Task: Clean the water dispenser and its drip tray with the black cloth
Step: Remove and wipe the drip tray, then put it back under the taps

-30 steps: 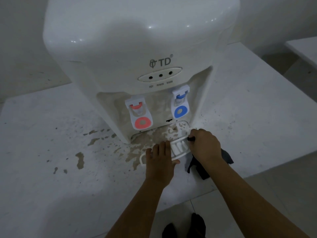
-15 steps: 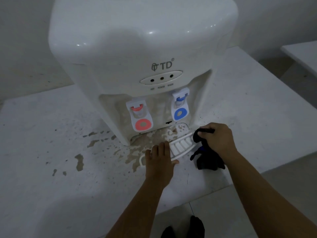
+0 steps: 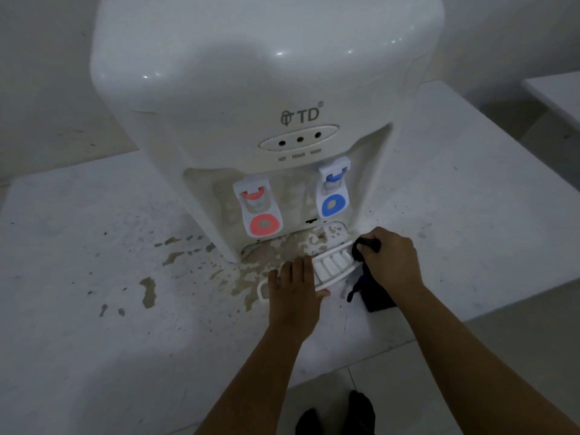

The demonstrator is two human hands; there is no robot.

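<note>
A white water dispenser (image 3: pixel 266 89) stands on a white counter, with a red tap (image 3: pixel 260 215) and a blue tap (image 3: pixel 333 196). Its white slotted drip tray (image 3: pixel 332 265) sits pulled out in front of the base. My left hand (image 3: pixel 293 285) lies flat on the tray's left half, fingers together. My right hand (image 3: pixel 389 257) grips the black cloth (image 3: pixel 376 293) and presses it against the tray's right end; the rest of the cloth hangs down to the counter.
Brown stains (image 3: pixel 147 290) spot the white counter (image 3: pixel 94 309) left of the tray and under the dispenser's recess (image 3: pixel 292 243). The counter's front edge runs just below my forearms. Dark shoes (image 3: pixel 335 416) show on the floor. Another white surface (image 3: pixel 555 89) lies at the far right.
My right hand with the cloth swung out to the right of the tray, then came back slightly against its right end. The left hand stayed on the tray.
</note>
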